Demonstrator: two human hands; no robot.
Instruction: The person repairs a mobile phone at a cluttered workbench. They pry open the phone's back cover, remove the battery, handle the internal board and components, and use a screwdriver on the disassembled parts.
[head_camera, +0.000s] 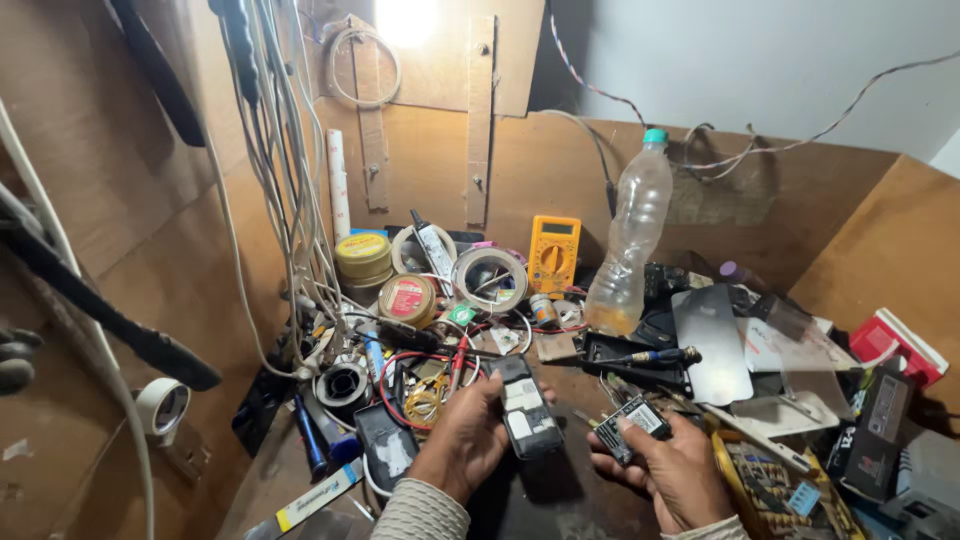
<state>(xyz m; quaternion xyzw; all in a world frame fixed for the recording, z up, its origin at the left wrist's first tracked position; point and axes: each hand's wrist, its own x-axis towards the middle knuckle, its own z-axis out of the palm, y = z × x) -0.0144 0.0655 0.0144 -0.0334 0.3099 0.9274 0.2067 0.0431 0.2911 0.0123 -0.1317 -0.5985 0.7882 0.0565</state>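
Note:
My left hand (462, 436) grips a small black mobile phone (527, 408) with its back cover off, the inside facing up. My right hand (672, 468) holds a small black rectangular battery (633, 426) with a white label, just right of the phone. Both hands hover over a dark mat at the front of a cluttered wooden bench. A blue-handled screwdriver (652, 356) lies on a black phone part just beyond the battery.
A yellow multimeter (553, 252) and a clear plastic bottle (630, 240) stand at the back. Tape rolls (490, 279), round tins (364, 256), red wires (400, 370), a metal plate (712, 344) and a red box (897, 343) crowd the bench. Cables (285, 150) hang at left.

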